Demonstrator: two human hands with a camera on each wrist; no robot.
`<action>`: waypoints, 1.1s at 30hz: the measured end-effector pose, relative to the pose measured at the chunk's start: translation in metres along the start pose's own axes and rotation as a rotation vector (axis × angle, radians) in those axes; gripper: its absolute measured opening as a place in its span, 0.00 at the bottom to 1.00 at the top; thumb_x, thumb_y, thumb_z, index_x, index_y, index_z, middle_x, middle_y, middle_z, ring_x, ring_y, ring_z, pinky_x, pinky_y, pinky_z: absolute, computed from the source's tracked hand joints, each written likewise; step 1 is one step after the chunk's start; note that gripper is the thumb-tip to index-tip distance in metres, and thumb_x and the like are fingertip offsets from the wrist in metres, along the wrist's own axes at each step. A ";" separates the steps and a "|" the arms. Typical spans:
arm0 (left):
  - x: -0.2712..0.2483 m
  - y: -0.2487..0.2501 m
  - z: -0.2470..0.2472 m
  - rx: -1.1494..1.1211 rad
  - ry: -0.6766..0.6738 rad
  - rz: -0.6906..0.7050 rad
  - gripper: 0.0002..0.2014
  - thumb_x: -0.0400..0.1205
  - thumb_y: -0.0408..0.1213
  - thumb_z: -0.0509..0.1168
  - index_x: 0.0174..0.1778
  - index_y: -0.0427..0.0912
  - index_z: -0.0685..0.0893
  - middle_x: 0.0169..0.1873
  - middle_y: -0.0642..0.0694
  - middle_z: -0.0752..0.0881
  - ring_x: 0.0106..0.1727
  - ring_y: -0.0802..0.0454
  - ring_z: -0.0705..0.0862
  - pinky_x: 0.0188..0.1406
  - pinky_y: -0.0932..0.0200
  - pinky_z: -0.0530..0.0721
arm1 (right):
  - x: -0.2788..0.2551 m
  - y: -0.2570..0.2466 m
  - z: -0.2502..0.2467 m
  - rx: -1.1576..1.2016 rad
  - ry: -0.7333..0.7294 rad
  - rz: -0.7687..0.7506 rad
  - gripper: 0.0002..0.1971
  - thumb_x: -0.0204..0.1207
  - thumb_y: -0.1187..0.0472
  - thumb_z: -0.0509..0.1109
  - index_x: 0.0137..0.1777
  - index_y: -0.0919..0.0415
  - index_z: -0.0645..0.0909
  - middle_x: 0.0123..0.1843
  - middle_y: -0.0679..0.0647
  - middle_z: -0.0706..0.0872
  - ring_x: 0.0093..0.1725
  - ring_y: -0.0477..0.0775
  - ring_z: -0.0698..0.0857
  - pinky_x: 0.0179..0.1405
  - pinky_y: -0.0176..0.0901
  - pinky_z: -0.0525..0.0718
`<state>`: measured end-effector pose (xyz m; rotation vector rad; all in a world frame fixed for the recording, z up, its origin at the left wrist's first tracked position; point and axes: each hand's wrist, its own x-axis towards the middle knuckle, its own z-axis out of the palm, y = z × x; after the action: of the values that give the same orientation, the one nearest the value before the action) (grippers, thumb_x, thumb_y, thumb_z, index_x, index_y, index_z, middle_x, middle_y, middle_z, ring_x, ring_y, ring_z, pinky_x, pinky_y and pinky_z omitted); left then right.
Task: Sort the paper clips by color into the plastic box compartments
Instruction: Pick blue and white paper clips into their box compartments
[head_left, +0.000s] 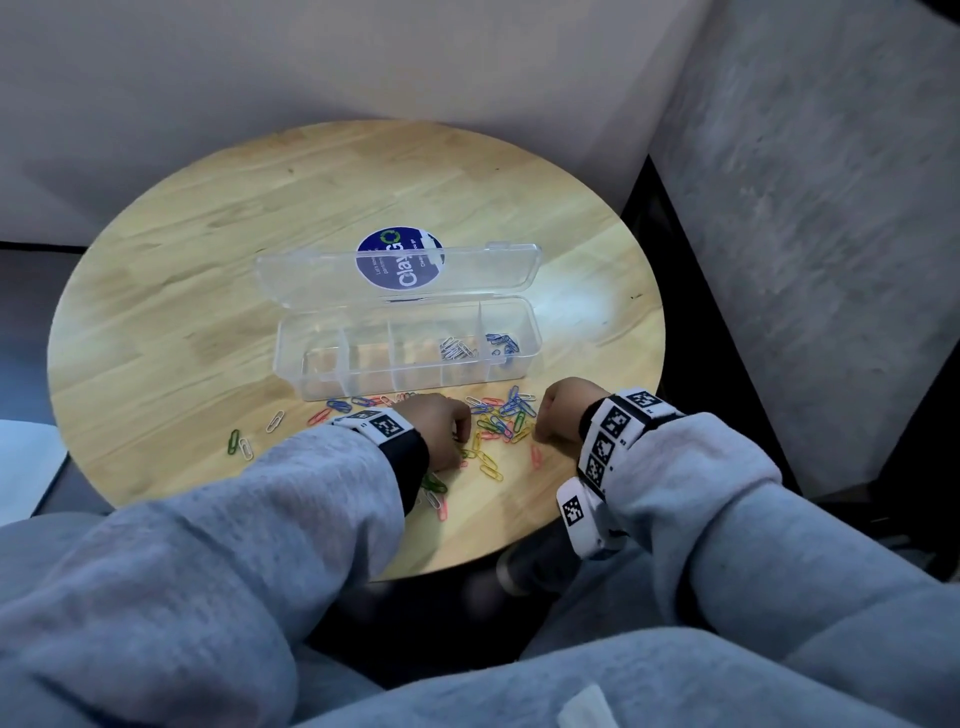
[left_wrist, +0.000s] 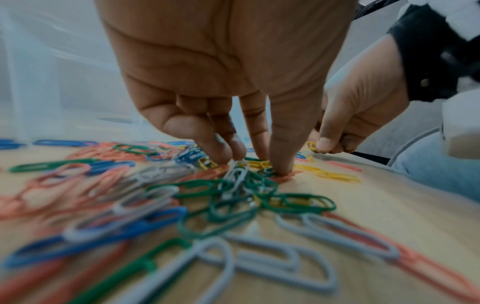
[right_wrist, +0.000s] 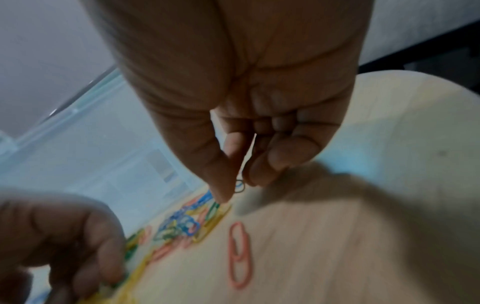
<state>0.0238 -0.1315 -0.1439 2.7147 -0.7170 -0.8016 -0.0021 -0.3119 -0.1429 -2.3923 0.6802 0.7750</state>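
Note:
An open clear plastic box (head_left: 311, 358) stands mid-table, with white clips (head_left: 457, 348) in one compartment and blue clips (head_left: 503, 343) in the rightmost one. A mixed pile of paper clips (head_left: 501, 421) lies in front of it. My left hand (head_left: 457, 431) is down on the pile, and its thumb tip (left_wrist: 283, 170) and fingertips (left_wrist: 223, 156) press among green, white and orange clips (left_wrist: 241, 185). My right hand (right_wrist: 237, 189) hovers just right of the pile and pinches one yellow clip (left_wrist: 311, 146) between thumb and forefinger.
The box lid (head_left: 395, 275) lies back behind the box, over a round blue sticker (head_left: 400, 260). Stray clips (head_left: 239, 441) lie at the table's left, and an orange one (right_wrist: 239, 257) lies near my right hand. The round table's edge (head_left: 467, 566) is close to my wrists.

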 end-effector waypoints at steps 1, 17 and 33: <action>0.000 -0.001 0.000 -0.003 -0.005 0.000 0.11 0.73 0.37 0.72 0.50 0.50 0.83 0.44 0.54 0.78 0.46 0.53 0.76 0.39 0.64 0.70 | -0.002 0.000 -0.002 0.030 -0.026 0.004 0.13 0.70 0.62 0.73 0.32 0.50 0.71 0.37 0.51 0.79 0.31 0.47 0.76 0.27 0.35 0.73; 0.001 0.007 0.002 0.029 0.020 0.041 0.13 0.75 0.32 0.66 0.53 0.48 0.85 0.50 0.50 0.85 0.46 0.51 0.78 0.40 0.63 0.71 | -0.005 0.010 0.002 0.625 -0.148 0.142 0.09 0.76 0.70 0.59 0.35 0.65 0.76 0.27 0.57 0.68 0.25 0.53 0.67 0.25 0.40 0.65; 0.008 0.008 0.008 0.113 0.002 0.104 0.10 0.74 0.37 0.69 0.51 0.47 0.84 0.53 0.47 0.84 0.55 0.46 0.82 0.43 0.59 0.75 | -0.018 -0.007 0.006 -0.284 0.021 -0.080 0.13 0.72 0.63 0.66 0.32 0.53 0.66 0.34 0.50 0.73 0.41 0.55 0.76 0.27 0.38 0.70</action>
<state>0.0224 -0.1430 -0.1517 2.7499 -0.9207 -0.7555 -0.0126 -0.2984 -0.1333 -2.6675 0.5066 0.8628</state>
